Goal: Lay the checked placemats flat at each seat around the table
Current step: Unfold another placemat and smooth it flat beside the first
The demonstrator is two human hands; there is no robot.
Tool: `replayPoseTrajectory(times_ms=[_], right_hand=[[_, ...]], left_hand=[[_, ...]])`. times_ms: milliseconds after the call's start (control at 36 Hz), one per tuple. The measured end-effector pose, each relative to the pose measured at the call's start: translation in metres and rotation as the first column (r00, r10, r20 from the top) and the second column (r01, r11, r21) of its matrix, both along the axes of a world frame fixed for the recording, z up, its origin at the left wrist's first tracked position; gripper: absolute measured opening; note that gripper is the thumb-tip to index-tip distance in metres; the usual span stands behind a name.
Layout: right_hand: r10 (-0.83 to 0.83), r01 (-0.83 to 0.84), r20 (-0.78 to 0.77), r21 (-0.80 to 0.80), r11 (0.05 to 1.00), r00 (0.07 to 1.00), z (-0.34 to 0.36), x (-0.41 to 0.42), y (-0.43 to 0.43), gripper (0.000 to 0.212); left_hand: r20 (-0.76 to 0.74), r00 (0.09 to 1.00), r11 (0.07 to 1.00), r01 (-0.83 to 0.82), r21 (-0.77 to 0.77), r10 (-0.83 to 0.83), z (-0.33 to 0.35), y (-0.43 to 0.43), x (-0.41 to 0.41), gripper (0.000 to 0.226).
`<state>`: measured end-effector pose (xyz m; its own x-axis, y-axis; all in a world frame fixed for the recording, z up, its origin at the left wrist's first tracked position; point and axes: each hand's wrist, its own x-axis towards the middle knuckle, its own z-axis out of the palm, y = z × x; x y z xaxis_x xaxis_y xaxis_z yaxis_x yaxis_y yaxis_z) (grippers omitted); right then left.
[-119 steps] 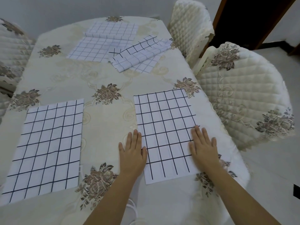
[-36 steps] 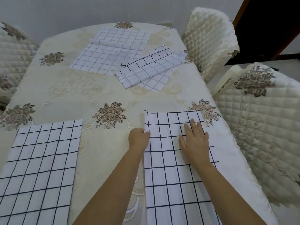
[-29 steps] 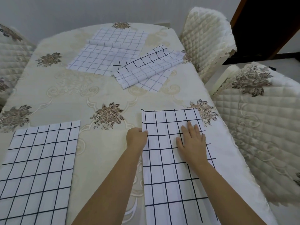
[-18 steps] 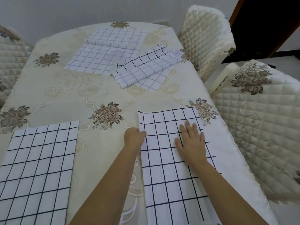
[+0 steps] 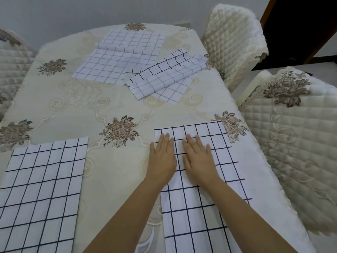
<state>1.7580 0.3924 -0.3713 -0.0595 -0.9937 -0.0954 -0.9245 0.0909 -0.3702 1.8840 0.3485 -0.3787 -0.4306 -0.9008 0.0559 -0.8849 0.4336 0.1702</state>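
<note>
A white placemat with black checks (image 5: pixel 204 207) lies flat at the near right of the table. My left hand (image 5: pixel 162 159) rests palm down on its left edge, fingers straight. My right hand (image 5: pixel 197 159) lies flat on the mat just beside it. A second checked placemat (image 5: pixel 42 189) lies flat at the near left. At the far side a partly unfolded placemat (image 5: pixel 120 57) lies with a fold across it. A loosely folded pile of placemats (image 5: pixel 164 79) sits to its right.
The table wears a cream embroidered cloth (image 5: pixel 91 110) with brown flower motifs. Quilted cream chairs stand at the right (image 5: pixel 295 143), at the far right (image 5: pixel 231 39) and at the left (image 5: pixel 11 57). A dark doorway (image 5: pixel 300 24) is behind.
My left hand has opened from a fist at the mat's left edge into a flat palm on the mat. My right hand has shifted left, so both hands lie side by side.
</note>
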Motion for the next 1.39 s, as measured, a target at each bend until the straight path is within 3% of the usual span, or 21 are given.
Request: replayPoseTrajectory(times_ms=[111,194,250,333,472,556,667,750,833,972,1167,1306,1389], right_hand=[[0.085,-0.08,-0.091,0.057,0.995,0.992,-0.007,0.004,-0.013,0.051],[0.12,-0.114,-0.112,0.058,0.992,0.986,-0.011,-0.008,-0.018,0.062],[0.057,-0.053,-0.076,0.053,0.997,0.996,-0.015,-0.021,-0.022,0.069],[-0.09,0.096,-0.123,0.05,0.994,0.988,-0.017,-0.044,-0.025,0.056],[-0.245,0.257,-0.153,0.067,0.964,0.957,-0.012,-0.076,-0.015,0.062],[-0.297,0.307,-0.089,0.129,0.943,0.951,-0.007,-0.08,-0.008,0.055],[-0.252,0.262,-0.142,0.051,0.964,0.957,-0.003,-0.046,0.015,0.056],[-0.123,0.125,-0.082,0.023,0.992,0.989,-0.008,-0.003,0.043,0.06],[-0.057,0.058,-0.11,0.005,0.998,0.992,-0.017,0.019,0.067,0.053],[-0.106,0.107,-0.108,0.002,0.994,0.988,-0.019,-0.009,0.081,0.063],[-0.253,0.265,-0.163,0.056,0.963,0.954,-0.015,-0.052,0.103,0.075],[-0.22,0.229,-0.114,0.074,0.97,0.969,-0.007,-0.03,0.111,0.079],[-0.12,0.12,-0.114,-0.009,0.993,0.986,-0.006,0.007,0.126,0.062]], left_hand=[[0.03,0.999,0.993,-0.018,0.116,0.015,-0.013,-0.003,0.007,0.057],[0.011,0.999,0.984,-0.053,0.172,0.052,-0.014,-0.01,0.013,0.072],[0.024,0.995,0.978,-0.104,0.183,0.101,-0.012,-0.017,0.017,0.076],[0.059,0.988,0.97,-0.149,0.192,0.14,-0.012,-0.027,0.024,0.073],[0.046,0.983,0.959,-0.183,0.215,0.177,-0.01,-0.02,0.036,0.077],[-0.033,0.957,0.925,-0.27,0.269,0.289,-0.007,-0.007,0.038,0.056],[-0.24,0.851,0.866,-0.386,0.318,0.467,-0.001,0.032,0.023,0.055],[-0.267,0.929,0.959,-0.21,0.188,0.256,-0.001,0.069,0.009,0.054],[-0.089,0.986,0.972,-0.123,0.201,0.143,-0.005,0.094,0.013,0.052],[0.009,0.982,0.972,-0.187,0.146,0.188,-0.012,0.103,0.043,0.054],[-0.027,0.977,0.961,-0.201,0.188,0.21,-0.012,0.116,0.069,0.065],[-0.167,0.885,0.864,-0.358,0.355,0.435,-0.001,0.138,0.058,0.068],[-0.171,0.905,0.907,-0.345,0.241,0.39,0.002,0.164,0.043,0.063]])
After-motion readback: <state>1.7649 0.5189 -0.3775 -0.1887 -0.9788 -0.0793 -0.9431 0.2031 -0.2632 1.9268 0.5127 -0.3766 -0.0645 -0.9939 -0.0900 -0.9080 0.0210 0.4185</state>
